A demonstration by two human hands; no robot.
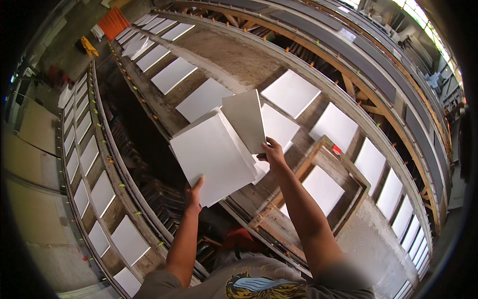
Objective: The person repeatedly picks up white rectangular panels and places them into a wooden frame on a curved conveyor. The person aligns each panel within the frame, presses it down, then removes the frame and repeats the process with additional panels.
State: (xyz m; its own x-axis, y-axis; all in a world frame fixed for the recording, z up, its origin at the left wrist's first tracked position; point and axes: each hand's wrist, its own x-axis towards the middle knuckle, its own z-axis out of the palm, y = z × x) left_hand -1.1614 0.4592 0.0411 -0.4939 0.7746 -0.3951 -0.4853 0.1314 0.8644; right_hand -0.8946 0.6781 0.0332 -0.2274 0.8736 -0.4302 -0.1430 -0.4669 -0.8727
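My left hand [194, 194] grips the lower edge of a stack of white rectangular sheets [214, 155], thumb on top and fingers hidden beneath. The stack is tilted and its edges are slightly fanned. My right hand [272, 152] pinches the corner of a single white sheet [244, 119], which stands at an angle against the stack's far right side. Below and beyond my hands, more white sheets [291, 93] lie flat in rows on a long table. Under my right forearm, a wooden frame [366, 187] surrounds another white sheet [322, 189].
To the left runs a second long table with rows of white sheets [102, 193]. Between the tables is a dark gap [134, 117]. Rails with small orange and green markers line the table edges. Further right stand long tables with dark tops [371, 62]. An orange panel [115, 23] stands far off.
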